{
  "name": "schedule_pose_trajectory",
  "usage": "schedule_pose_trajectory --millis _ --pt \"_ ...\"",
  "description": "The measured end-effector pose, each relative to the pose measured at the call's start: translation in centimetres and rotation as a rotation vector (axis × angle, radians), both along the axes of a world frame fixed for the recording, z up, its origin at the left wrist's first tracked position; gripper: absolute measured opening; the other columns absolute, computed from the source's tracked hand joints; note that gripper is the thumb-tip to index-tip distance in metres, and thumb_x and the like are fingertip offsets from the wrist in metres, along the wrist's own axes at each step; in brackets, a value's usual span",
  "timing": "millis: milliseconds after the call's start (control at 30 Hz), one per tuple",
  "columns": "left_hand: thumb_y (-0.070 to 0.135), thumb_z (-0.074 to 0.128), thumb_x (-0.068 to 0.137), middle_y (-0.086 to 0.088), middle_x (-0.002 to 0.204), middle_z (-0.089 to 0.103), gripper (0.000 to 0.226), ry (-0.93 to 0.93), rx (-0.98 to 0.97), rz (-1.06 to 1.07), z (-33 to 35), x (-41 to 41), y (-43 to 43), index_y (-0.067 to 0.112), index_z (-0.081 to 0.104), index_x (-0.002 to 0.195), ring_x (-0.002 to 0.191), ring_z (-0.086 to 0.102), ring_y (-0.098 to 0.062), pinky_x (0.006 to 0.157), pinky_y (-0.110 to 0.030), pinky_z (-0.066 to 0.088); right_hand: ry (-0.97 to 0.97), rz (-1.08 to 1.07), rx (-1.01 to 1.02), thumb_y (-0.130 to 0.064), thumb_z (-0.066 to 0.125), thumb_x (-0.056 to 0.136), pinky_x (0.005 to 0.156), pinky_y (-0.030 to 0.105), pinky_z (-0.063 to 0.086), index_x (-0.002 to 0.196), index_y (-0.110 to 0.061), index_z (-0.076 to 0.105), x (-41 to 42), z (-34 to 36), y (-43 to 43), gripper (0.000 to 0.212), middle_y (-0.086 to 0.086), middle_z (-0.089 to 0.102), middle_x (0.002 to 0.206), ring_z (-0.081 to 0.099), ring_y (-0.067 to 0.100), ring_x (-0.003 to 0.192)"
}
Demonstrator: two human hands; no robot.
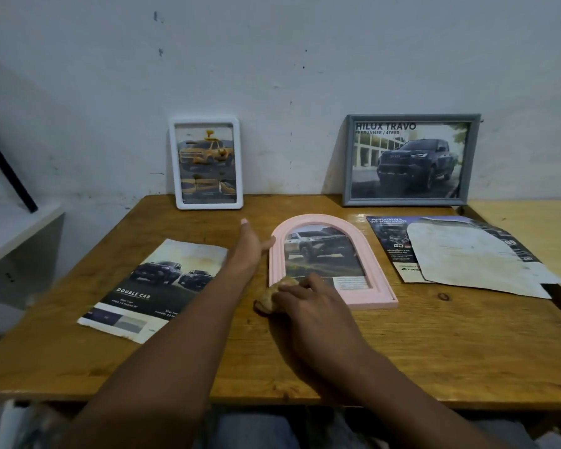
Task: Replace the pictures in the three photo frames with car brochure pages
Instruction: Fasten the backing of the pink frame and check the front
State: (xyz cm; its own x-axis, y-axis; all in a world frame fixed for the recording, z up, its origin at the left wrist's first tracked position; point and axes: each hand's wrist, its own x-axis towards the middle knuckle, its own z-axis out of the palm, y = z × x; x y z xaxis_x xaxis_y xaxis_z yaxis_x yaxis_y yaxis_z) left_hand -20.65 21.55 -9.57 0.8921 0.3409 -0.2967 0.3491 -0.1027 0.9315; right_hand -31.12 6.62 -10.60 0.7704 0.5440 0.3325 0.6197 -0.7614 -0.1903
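A pink arched frame [379, 280] lies flat on the wooden table [402, 351] with a car page inside it. My left hand [250, 247] lies open beside the frame's left edge, thumb touching the rim. My right hand [308, 303] grips a crumpled tan cloth [269, 299] at the frame's lower left corner. A white frame [237, 163] with a yellow truck picture and a grey frame [347, 160] with a dark pickup page lean upright against the wall.
A loose brochure page [156, 286] marked "Double Cab" lies left of my arm. More brochure pages and a whitish cut sheet [467, 254] lie at the right. A lighter table [531, 228] adjoins on the right; a white shelf [10, 234] stands left.
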Motion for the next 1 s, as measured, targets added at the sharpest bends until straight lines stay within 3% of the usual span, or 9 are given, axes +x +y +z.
schedule_pose_trajectory --millis 100,200,300,533,633,733,867,933,1000 --pt "0.061 0.012 0.104 -0.009 0.107 0.077 0.076 -0.019 -0.312 0.004 0.3 -0.3 2.0 0.008 0.032 0.154 0.134 0.050 -0.027 0.120 -0.046 0.017 0.035 0.045 -0.005 -0.036 0.050 0.097 0.091 0.036 0.041 0.126 -0.029 0.063 1.5 0.4 1.1 0.032 -0.009 0.061 0.133 0.044 0.016 0.114" --pt "0.062 0.018 0.103 -0.018 0.128 0.067 0.075 -0.106 -0.485 0.063 -0.6 0.0 3.1 0.010 0.031 0.155 0.141 0.044 -0.032 0.124 -0.051 0.015 0.038 0.049 -0.038 -0.032 0.056 0.095 0.094 0.037 0.041 0.129 -0.029 0.062 3.5 1.1 1.7 0.034 -0.008 0.060 0.134 0.043 0.017 0.116" --pt "0.066 0.018 0.102 -0.020 0.146 0.053 0.077 -0.158 -0.533 0.077 -0.6 0.0 3.3 0.012 0.029 0.157 0.144 0.041 -0.034 0.124 -0.055 0.016 0.074 0.028 -0.060 -0.030 0.064 0.092 0.097 0.039 0.042 0.128 -0.029 0.062 5.7 1.8 2.2 0.036 -0.004 0.062 0.129 0.045 0.019 0.117" --pt "0.066 0.013 0.102 -0.013 0.146 0.055 0.076 -0.206 -0.327 0.029 -1.0 -0.1 2.0 0.015 0.032 0.155 0.141 0.044 -0.028 0.123 -0.049 0.019 0.115 -0.128 -0.082 -0.022 0.056 0.095 0.090 0.045 0.048 0.123 -0.029 0.067 12.8 1.6 4.1 0.031 0.006 0.067 0.114 0.050 0.026 0.111" --pt "0.066 0.011 0.101 -0.002 0.145 0.053 0.075 -0.202 -0.233 0.000 -1.1 -0.7 1.3 0.019 0.037 0.153 0.137 0.044 -0.021 0.115 -0.042 0.026 0.179 -0.159 -0.012 -0.020 0.059 0.092 0.084 0.040 0.050 0.114 -0.029 0.071 15.3 1.5 4.4 0.027 0.006 0.069 0.110 0.056 0.027 0.105" --pt "0.080 0.006 0.092 -0.001 0.153 0.047 0.084 -0.161 0.057 -0.047 -1.7 -1.5 0.1 0.031 0.039 0.151 0.139 0.043 -0.026 0.115 -0.049 0.030 0.328 -0.192 0.250 -0.013 0.058 0.092 0.076 0.031 0.047 0.099 -0.018 0.075 16.7 2.3 3.0 0.019 0.004 0.071 0.097 0.063 0.026 0.093" --pt "0.071 0.009 0.098 -0.002 0.153 0.046 0.066 -0.146 0.401 -0.100 -2.1 -2.6 -1.2 0.039 0.038 0.148 0.142 0.036 -0.029 0.112 -0.046 0.029 0.513 -0.345 0.690 -0.014 0.060 0.095 0.075 0.046 0.058 0.092 -0.007 0.075 15.8 5.2 -2.6 0.016 0.016 0.073 0.089 0.070 0.029 0.080" --pt "0.068 0.010 0.099 -0.003 0.157 0.042 0.066 -0.112 0.434 -0.104 -1.6 -2.8 -1.5 0.037 0.039 0.150 0.148 0.029 -0.031 0.117 -0.048 0.024 0.573 -0.437 0.600 -0.013 0.058 0.096 0.063 0.036 0.055 0.089 -0.007 0.074 14.4 6.8 -6.5 0.019 0.018 0.071 0.088 0.065 0.022 0.074" --pt "0.065 0.009 0.101 -0.002 0.162 0.035 0.067 -0.076 0.456 -0.107 -1.4 -2.7 -1.8 0.034 0.037 0.153 0.152 0.021 -0.031 0.121 -0.048 0.016 0.585 -0.521 0.372 -0.013 0.055 0.096 0.060 0.028 0.047 0.090 -0.004 0.073 12.6 8.2 -10.2 0.021 0.020 0.069 0.090 0.060 0.019 0.071"
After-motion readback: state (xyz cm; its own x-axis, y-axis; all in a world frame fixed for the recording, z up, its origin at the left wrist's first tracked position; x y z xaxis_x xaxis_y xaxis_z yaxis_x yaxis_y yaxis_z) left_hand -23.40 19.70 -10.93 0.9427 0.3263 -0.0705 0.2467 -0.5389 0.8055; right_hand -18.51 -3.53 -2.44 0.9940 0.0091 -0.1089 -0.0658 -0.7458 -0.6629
